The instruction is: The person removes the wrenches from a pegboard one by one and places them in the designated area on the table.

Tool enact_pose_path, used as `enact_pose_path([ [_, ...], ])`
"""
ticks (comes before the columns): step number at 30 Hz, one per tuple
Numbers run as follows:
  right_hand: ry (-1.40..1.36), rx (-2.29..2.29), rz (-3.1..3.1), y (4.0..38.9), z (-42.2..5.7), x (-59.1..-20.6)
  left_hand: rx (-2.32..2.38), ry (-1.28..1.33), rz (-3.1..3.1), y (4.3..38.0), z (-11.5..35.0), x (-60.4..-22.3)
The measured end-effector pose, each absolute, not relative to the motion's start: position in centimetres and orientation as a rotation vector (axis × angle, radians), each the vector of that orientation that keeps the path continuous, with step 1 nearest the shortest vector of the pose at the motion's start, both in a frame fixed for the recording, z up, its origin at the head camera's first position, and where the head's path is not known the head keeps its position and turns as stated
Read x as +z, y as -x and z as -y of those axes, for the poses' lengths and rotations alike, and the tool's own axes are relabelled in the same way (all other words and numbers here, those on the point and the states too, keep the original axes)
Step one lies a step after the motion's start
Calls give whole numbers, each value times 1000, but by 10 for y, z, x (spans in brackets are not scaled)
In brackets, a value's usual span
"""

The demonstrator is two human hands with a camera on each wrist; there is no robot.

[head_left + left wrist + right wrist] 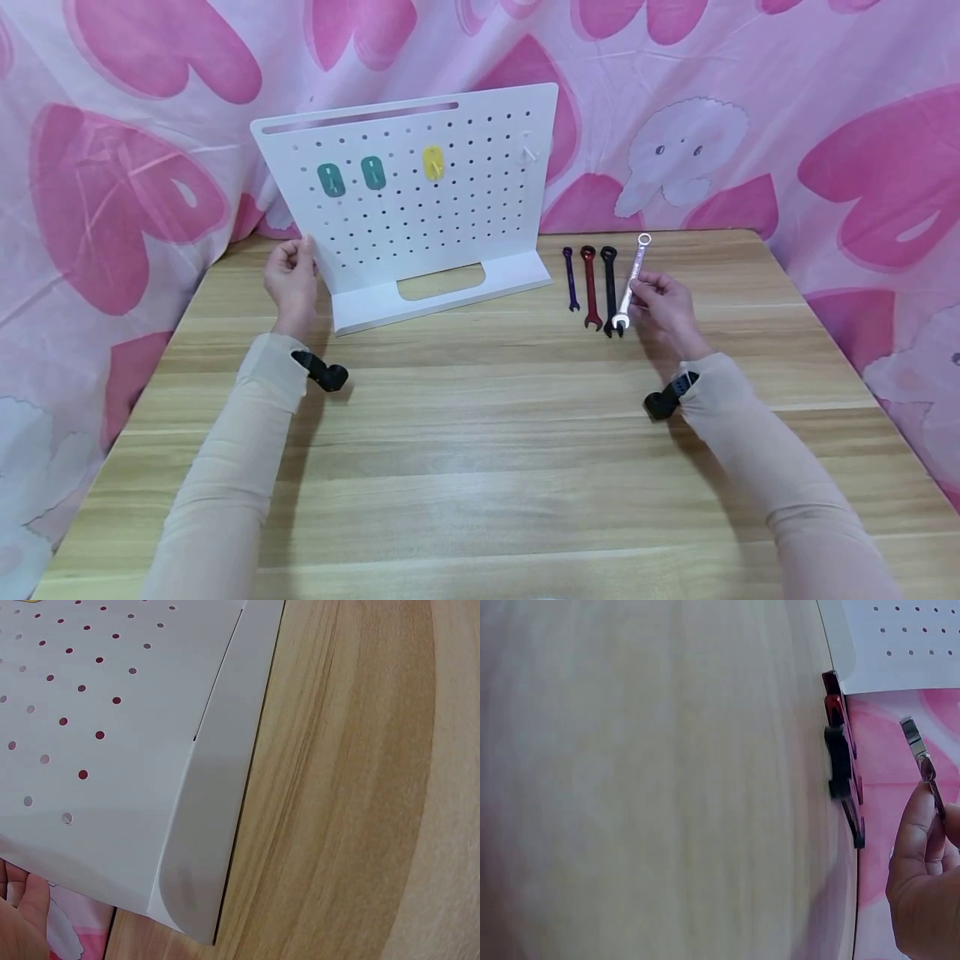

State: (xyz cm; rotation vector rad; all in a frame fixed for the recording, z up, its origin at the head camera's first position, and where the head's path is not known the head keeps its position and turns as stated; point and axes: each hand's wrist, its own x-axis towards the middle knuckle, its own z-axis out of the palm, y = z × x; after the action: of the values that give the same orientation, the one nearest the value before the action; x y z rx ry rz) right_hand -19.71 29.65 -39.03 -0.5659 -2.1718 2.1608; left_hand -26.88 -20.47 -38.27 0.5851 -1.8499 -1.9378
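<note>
A silver combination wrench (634, 275) is pinched between the thumb and fingers of my right hand (663, 310). It is raised, ring end away from me, and its open end overlaps the black wrench (609, 287) in the head view. My left hand (292, 273) is at the left edge of the white pegboard (420, 208), fingers bent. In the left wrist view, fingers (30, 911) meet the board's edge and part of the hand is out of frame; I cannot tell whether they grip it.
Two green hooks (373, 172), a yellow hook (433, 163) and a clear hook (527, 150) are on the pegboard. Right of its base lie a purple wrench (571, 279) and a red wrench (590, 287). A pink patterned cloth (465, 50) hangs behind the wooden table (480, 467).
</note>
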Motion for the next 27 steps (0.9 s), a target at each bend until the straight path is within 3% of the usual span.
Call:
enact_pose_path([
  [27, 528, 2044, 2496, 206, -320, -386, -1965, -603, 1851, 267, 203, -381],
])
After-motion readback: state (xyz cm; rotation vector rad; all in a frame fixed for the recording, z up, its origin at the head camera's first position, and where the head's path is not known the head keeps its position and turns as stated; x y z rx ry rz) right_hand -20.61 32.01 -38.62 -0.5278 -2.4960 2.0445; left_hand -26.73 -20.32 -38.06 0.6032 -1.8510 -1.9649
